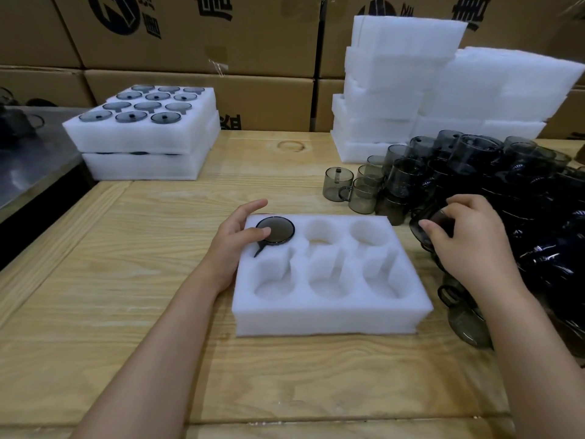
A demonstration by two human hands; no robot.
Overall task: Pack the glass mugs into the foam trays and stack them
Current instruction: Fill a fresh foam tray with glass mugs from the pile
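one smoky mug (274,231) sits upside down in the far-left pocket of the foam tray (329,315), left hand (235,245) beside it, fingers spread, one fingertip on the base. right hand (465,245) curls its fingers around another mug (435,221) at the edge of the crowded mug pile (506,198). filled trays (142,137) stand stacked far left, spare foam (395,90) behind, cartons (190,33) walling the wooden table (126,280).

1. A foam tray (329,312) lies mid-table (126,280), one mug (274,231) in its far-left pocket
2. Loose mugs (493,191) crowd the table's right side
3. Two filled trays (142,144) sit stacked at far left
4. Empty trays (395,83) pile up behind the loose mugs, boxes (202,33) behind all
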